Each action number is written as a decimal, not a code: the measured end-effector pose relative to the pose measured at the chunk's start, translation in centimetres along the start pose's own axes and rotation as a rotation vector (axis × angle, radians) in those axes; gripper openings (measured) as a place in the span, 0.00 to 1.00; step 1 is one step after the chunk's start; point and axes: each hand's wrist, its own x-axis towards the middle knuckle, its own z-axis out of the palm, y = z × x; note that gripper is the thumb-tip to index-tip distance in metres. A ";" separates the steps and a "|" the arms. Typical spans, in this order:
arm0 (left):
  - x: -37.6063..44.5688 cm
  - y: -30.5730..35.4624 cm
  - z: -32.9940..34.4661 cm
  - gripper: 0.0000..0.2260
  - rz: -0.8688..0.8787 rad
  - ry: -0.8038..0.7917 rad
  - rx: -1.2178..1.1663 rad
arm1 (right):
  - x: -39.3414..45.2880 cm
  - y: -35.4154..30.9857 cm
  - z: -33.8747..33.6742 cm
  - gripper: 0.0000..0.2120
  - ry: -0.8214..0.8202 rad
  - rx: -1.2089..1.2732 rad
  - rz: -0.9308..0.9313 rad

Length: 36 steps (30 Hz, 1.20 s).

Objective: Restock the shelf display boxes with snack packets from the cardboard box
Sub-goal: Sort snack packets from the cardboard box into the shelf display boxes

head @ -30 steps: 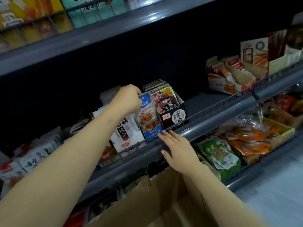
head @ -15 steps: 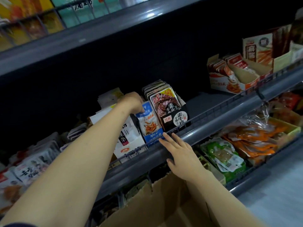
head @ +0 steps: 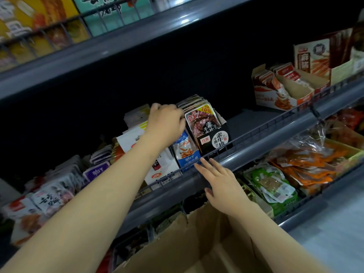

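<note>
Left hand grips upright blue packet, long axis vertical.

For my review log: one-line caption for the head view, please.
Left hand reaches among blue snack packets beside the black display box; right hand rests open on the shelf rail above the cardboard box.

Left hand now higher, above the blue packets.

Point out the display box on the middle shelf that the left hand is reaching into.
The blue display box, wedged between the white box and the black box; the left hand sits over its top.
</note>
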 end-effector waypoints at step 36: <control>-37.3 14.9 14.8 0.18 -0.537 -1.060 -1.169 | -18.7 0.4 0.8 0.27 -0.356 -0.404 -0.111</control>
